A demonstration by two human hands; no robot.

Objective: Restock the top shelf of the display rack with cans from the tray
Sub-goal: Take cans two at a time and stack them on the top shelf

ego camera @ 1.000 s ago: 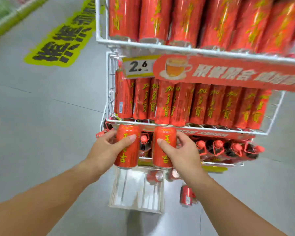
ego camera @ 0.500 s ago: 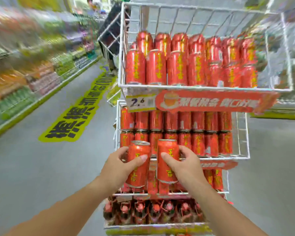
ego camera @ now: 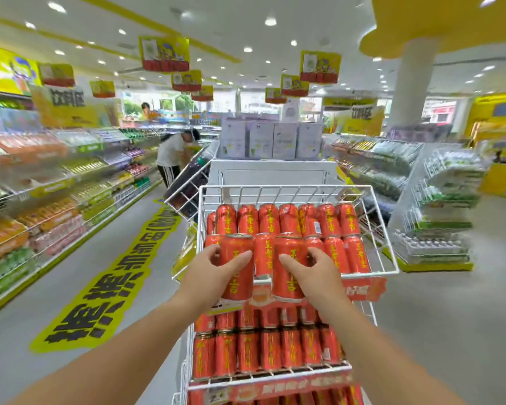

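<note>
Hands: both are raised and reach forward. The left hand (ego camera: pixel 212 273) curls its thumb and fingers round one red can, and the right hand (ego camera: pixel 319 273) does the same with a second.
Held cans: the left can (ego camera: pixel 235 248) and the right can (ego camera: pixel 289 247) stand upright, side by side and slightly apart, just in front of the top shelf's front wire.
Change: a second ago these two cans were held low, beside the lower shelves, with the tray on the floor beneath. Now they are level with the top shelf, and the tray is out of view.
Meaning: the lift looks finished. What probably remains is pushing the cans over the front wire and setting them down.
Below the hands: a red price strip (ego camera: pixel 362 287), then a lower shelf packed with matching cans (ego camera: pixel 275 349).
Behind the hands: the top shelf (ego camera: pixel 284 187), a white wire basket, holds rows of the same red cans (ego camera: pixel 327 223). The held cans hide any free slot behind them, so I cannot tell where they will fit.
Far left of the left hand: yellow floor lettering (ego camera: pixel 108 287) runs along the aisle.
Far beyond: a person in a white top (ego camera: pixel 171 153) bends at the store shelving.
</note>
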